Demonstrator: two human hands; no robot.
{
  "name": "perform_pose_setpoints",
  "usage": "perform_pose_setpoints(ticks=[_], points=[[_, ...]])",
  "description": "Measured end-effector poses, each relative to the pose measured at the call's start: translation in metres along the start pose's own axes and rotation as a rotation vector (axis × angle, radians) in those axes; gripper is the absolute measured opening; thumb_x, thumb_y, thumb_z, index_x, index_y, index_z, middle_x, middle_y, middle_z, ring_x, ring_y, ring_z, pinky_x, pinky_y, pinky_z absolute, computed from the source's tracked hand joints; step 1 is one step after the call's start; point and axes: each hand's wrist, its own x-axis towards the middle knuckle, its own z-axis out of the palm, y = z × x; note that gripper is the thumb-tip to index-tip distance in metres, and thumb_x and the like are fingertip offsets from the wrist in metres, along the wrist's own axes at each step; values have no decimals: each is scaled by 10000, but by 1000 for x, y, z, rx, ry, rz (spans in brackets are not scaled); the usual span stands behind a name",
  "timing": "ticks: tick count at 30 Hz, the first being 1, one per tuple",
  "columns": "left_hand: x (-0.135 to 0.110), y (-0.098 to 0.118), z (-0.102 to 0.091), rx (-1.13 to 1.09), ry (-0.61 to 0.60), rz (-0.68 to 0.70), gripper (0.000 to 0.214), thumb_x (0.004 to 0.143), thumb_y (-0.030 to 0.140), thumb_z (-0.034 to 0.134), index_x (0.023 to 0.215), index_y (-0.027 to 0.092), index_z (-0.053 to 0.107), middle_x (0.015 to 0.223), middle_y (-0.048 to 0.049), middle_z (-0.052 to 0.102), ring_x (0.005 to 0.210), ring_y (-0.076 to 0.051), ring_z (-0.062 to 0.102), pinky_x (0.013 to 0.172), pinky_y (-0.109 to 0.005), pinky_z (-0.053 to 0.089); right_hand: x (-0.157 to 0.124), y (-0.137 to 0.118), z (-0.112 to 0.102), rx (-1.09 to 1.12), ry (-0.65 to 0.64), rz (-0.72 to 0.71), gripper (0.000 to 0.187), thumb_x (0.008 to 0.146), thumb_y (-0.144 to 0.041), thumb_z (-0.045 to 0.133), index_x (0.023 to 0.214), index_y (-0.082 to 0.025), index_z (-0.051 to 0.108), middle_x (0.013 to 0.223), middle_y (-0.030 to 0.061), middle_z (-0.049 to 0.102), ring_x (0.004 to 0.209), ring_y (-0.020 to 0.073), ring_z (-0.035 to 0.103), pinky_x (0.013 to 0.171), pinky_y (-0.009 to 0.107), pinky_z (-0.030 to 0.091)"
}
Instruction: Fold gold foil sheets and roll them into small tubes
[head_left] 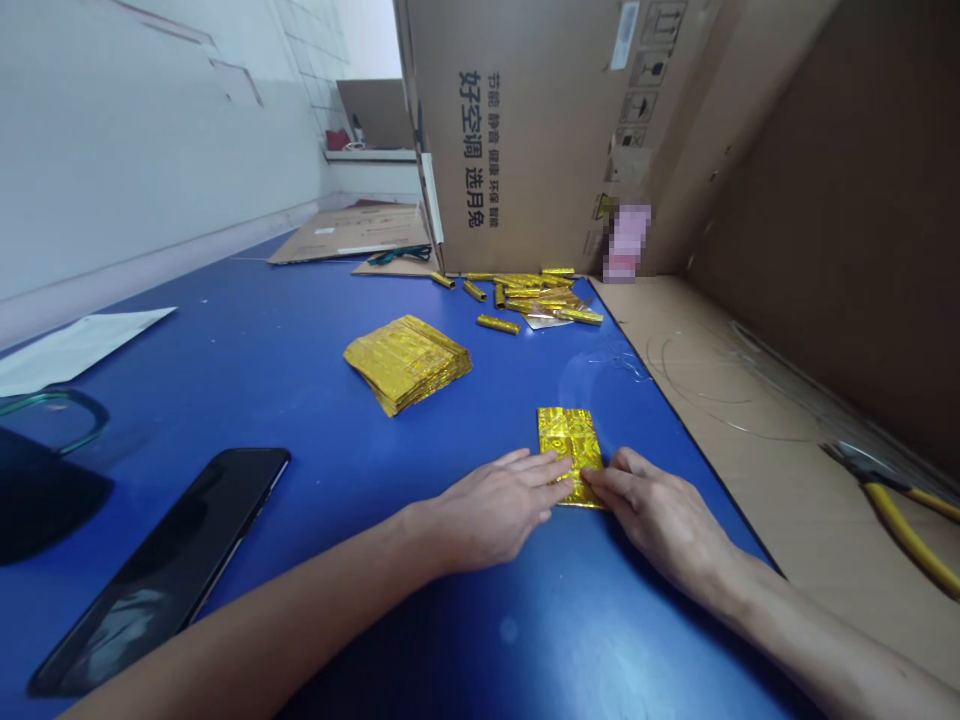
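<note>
A creased sheet of shiny gold foil paper [568,432] lies flat on the blue table, with a fold line down its middle. My left hand [504,502] rests palm down, its outstretched fingers lying on the sheet's left part. At the sheet's right edge, my right hand [660,510] has curled fingers, with thumb and fingertips closed on the paper. A stack of gold foil paper [407,362] sits farther back to the left. Several narrow rolled gold foil pieces [525,292] are heaped at the far edge, in front of the cardboard box.
A black phone [169,560] and a white paper [79,350] lie on the left of the blue table [315,540]. A large cardboard box [540,140] stands behind. Yellow-handled pliers [900,515] and thin wire lie on cardboard at right.
</note>
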Motion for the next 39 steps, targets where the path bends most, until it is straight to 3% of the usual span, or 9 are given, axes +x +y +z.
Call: perform_pose_setpoints(ticks=[9, 15, 23, 30, 39], points=[[-14, 5, -2, -48, -55, -63, 655, 828, 527, 334, 1351, 183, 139, 1400, -75, 192, 1284, -272, 102, 1014, -479, 104, 1, 0, -2, 11, 3, -21, 262, 850, -187, 353, 831, -232, 610, 687, 2, 496, 556, 110, 506, 501, 220, 387], [-19, 5, -2, -33, -46, -55, 734, 745, 661, 338, 1342, 267, 173, 1394, -78, 216, 1270, -330, 125, 985, -535, 117, 1, -2, -5, 2, -48, -13, 252, 854, -180, 348, 847, -222, 596, 707, 8, 488, 597, 120, 515, 533, 228, 395], [-18, 8, -1, -27, -42, -62, 747, 729, 687, 314, 1332, 259, 213, 1392, -97, 213, 1265, -342, 132, 977, -548, 116, 1, 0, -4, 36, -14, -35, 259, 861, -202, 342, 846, -213, 600, 699, 12, 497, 597, 124, 515, 533, 239, 401], [-19, 9, -1, -18, -26, -62, 748, 725, 690, 312, 1334, 270, 205, 1389, -96, 220, 1263, -336, 149, 979, -542, 121, -1, 0, -5, 71, 14, -47, 292, 843, -395, 403, 938, -209, 606, 747, 31, 526, 641, 148, 553, 581, 280, 449], [-19, 8, 1, -24, -21, -68, 741, 734, 683, 308, 1331, 252, 221, 1392, -97, 212, 1265, -336, 143, 975, -549, 119, -2, 2, -1, 48, 29, -54, 247, 853, -318, 400, 979, -236, 596, 764, 23, 508, 611, 129, 544, 545, 259, 457]])
